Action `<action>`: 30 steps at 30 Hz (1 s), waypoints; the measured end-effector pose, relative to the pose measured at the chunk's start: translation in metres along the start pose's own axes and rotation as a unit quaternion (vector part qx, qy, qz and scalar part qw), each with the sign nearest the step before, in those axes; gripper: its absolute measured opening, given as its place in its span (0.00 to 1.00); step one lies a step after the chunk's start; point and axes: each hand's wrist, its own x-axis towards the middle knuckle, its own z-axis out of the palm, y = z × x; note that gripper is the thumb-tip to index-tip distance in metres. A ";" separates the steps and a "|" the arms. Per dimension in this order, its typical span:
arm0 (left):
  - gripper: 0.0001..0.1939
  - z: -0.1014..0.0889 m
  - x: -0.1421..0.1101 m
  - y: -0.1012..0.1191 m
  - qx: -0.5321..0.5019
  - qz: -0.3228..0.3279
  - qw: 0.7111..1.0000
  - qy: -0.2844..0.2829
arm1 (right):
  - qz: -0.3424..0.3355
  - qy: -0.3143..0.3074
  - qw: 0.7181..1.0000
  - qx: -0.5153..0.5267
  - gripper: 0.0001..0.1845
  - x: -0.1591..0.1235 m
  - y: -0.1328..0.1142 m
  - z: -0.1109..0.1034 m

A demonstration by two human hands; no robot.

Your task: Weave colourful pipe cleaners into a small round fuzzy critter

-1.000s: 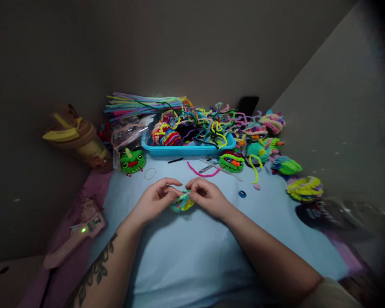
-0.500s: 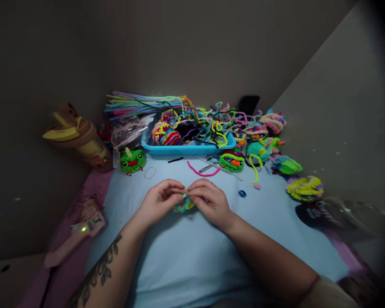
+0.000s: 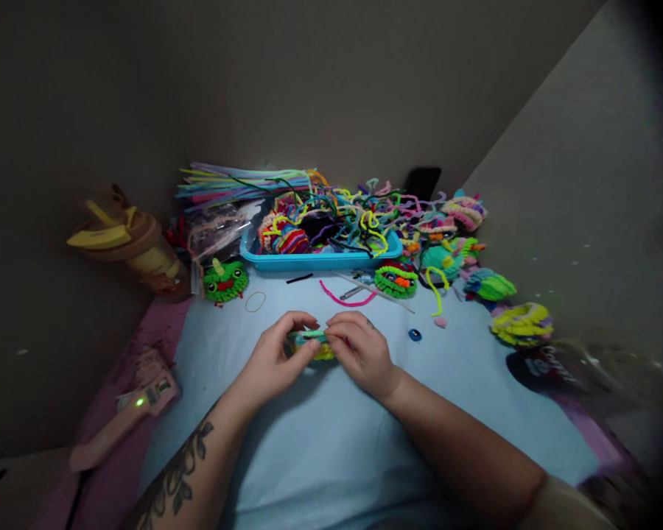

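Note:
Between my hands, just above the light blue cloth [image 3: 331,442], is a small pipe-cleaner piece [image 3: 324,352] in teal and yellow. My left hand [image 3: 279,353] grips its left side, thumb in front and fingers behind. At its right edge, my right hand [image 3: 362,350] pinches with thumb and fingertips, covering that part of the piece. A bent pink pipe cleaner [image 3: 347,300] lies beyond the hands, and a small dark blue round piece [image 3: 415,335] rests to the right of them.
A blue tray [image 3: 320,262] heaped with fuzzy stems stands at the back. Green pipe-cleaner figures [image 3: 225,283] sit before it, with more along the right. A tumbler [image 3: 138,250] and a pink glue gun [image 3: 135,412], its light on, are at left. A rubber band [image 3: 255,301] lies nearer.
My left hand has shifted from a fingertip pinch to a wider hold around the piece, thumb across its front. My right hand stays at the right edge. The view has tilted slightly.

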 end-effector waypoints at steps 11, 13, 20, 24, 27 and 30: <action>0.12 -0.004 0.004 -0.006 -0.156 -0.080 0.984 0.011 | 0.023 0.041 0.999 -0.001 0.06 0.000 0.006 -0.003; 0.12 -0.004 0.005 -0.006 -0.136 -0.078 0.987 0.022 | 0.018 0.041 0.999 0.003 0.07 0.000 0.005 -0.003; 0.11 -0.003 0.004 -0.002 0.018 -0.038 0.998 0.047 | 0.032 0.042 0.998 0.030 0.06 0.000 0.001 -0.006; 0.09 -0.001 0.003 0.001 0.067 -0.018 0.997 0.017 | 0.057 0.090 0.992 0.068 0.06 0.003 -0.005 -0.012; 0.09 0.000 0.002 0.003 0.093 0.001 0.996 -0.010 | 0.069 0.125 0.985 0.093 0.06 0.006 -0.009 -0.016; 0.09 0.002 0.001 0.005 0.120 0.008 0.993 -0.009 | 0.047 0.127 0.985 0.105 0.05 0.007 -0.011 -0.019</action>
